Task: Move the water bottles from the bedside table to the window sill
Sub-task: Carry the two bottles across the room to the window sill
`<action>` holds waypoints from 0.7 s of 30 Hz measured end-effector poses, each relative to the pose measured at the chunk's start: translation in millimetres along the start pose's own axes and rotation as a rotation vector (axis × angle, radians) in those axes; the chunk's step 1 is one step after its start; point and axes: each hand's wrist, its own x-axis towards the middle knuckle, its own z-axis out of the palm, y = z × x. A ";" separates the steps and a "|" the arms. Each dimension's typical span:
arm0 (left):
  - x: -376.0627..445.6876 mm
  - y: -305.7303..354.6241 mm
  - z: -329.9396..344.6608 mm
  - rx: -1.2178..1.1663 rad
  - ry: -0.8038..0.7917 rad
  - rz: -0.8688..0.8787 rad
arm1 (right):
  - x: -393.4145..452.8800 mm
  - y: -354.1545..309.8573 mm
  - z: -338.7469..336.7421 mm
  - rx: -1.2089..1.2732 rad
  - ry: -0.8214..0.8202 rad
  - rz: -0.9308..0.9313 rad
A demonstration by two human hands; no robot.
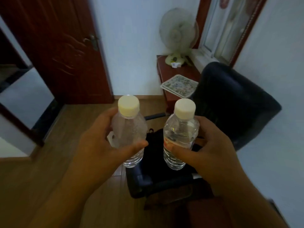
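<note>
Bottles first: we see two clear water bottles with white caps, both upright and held in the air over the floor, side by side but apart. Left bottle has no label we can make out; right bottle carries a red-and-white label band low on its body. Left hand wraps round the left bottle, thumb across the front, fingers behind. Right hand grips the right bottle the same way, thumb on the label (fingers mostly hidden behind the plastic). Below the bottles we see a dark bag on the wooden floor. Beyond the right bottle stands a dark chair. Further back, a red-brown table holds a patterned mat and a pale fan. White window sill runs just beside the fan, under the window. Red-brown door at far left.
</note>
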 end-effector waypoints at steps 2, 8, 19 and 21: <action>-6.3 -19.7 -32.6 0.056 0.063 -0.028 | 14.0 -17.8 34.2 0.014 -0.066 -0.054; -35.4 -63.2 -116.4 0.128 0.262 -0.167 | 42.8 -67.1 130.0 0.113 -0.294 -0.173; -135.2 -76.2 -171.5 0.301 0.687 -0.512 | 64.5 -127.2 245.9 0.201 -0.816 -0.290; -153.6 -68.4 -170.1 0.322 0.777 -0.583 | 61.5 -136.8 257.9 0.206 -0.912 -0.355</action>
